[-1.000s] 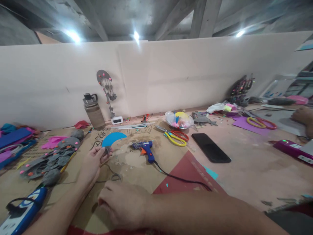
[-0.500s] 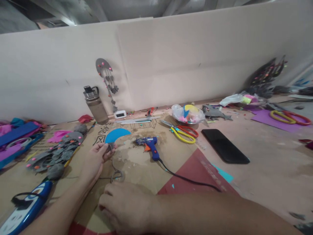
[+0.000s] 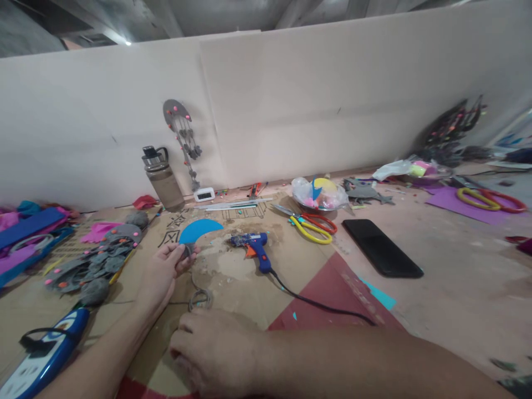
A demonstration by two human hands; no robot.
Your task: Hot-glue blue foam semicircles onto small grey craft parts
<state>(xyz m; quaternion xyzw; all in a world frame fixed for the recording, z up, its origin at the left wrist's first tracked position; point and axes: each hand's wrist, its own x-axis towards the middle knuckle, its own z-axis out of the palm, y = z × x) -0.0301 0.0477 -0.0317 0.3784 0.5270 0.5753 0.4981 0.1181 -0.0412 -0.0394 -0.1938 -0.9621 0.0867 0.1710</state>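
Note:
My left hand (image 3: pixel 168 263) pinches a small dark grey felt-like piece (image 3: pixel 189 249) between thumb and fingers, close to a blue crescent-shaped sheet (image 3: pixel 201 229). Below it a thin grey cord (image 3: pixel 200 298) lies in a loose coil. My right hand (image 3: pixel 210 346) is curled near the front edge of view, just below the coil; its fingertips are turned away, so I cannot see what they hold. A blue glue gun (image 3: pixel 260 252) with an orange trigger lies to the right of my left hand.
Scissors (image 3: pixel 311 227), a black phone (image 3: pixel 380 246) and a plastic-wrapped bowl (image 3: pixel 320 197) lie to the right. Grey felt decorations (image 3: pixel 106 255) and a blue-white device (image 3: pixel 50 352) lie left. A bottle (image 3: pixel 162 177) and a small white clock (image 3: pixel 204 194) stand by the board (image 3: pixel 291 105).
Almost nothing differs. Both hands keep their poses, and the right hand sits only very slightly further right in view.

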